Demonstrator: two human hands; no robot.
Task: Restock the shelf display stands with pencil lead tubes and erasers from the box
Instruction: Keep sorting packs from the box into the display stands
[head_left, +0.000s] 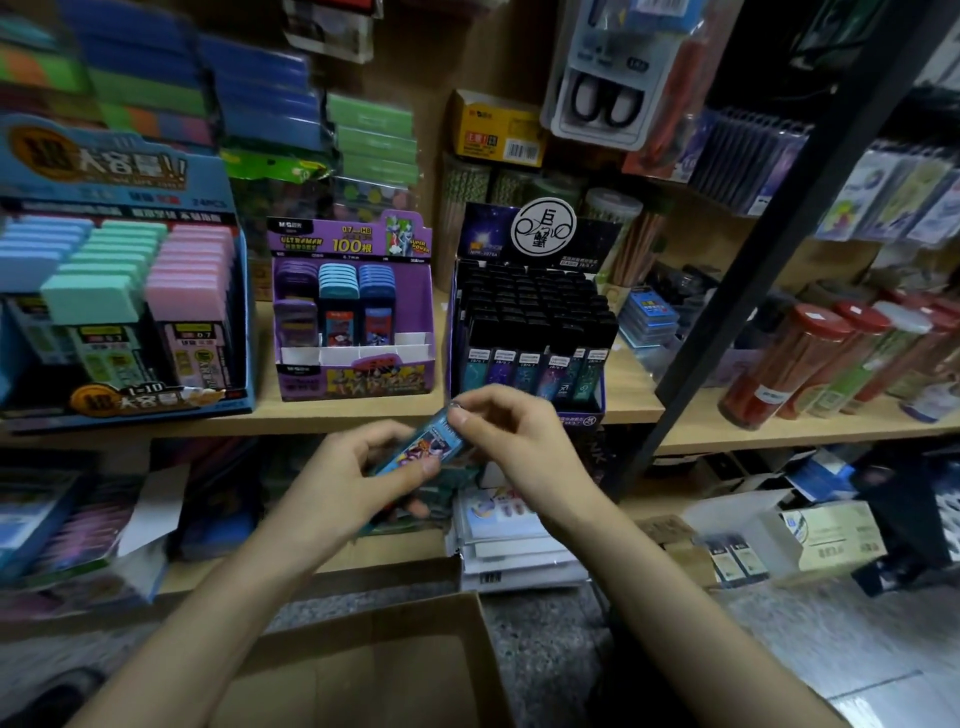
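Cardboard box (363, 670) is sitting open at the near edge, low between the two forearms, its inside too dark to read. Just beyond it, both grips are meeting in mid-air on one blue pencil lead tube (423, 444), which is tilting up toward the right. The left grip (353, 478) is clasping its lower end, thumb lying on top and fingers curling underneath. The right grip (519, 441) is pinching the upper end between thumb and forefinger. The tube is hovering just in front of the wooden shelf (311, 415) edge, apart from every stand. Farther back on that shelf, the purple display stand (353, 374) is standing dead centre, three rows of tubes filling its back, white dividers showing in its front slots. Left of it, a big blue stand (31, 171) is holding pastel blue, green and pink pieces. Right of it, a black stand (530, 312) is carrying rows of dark-capped tubes.
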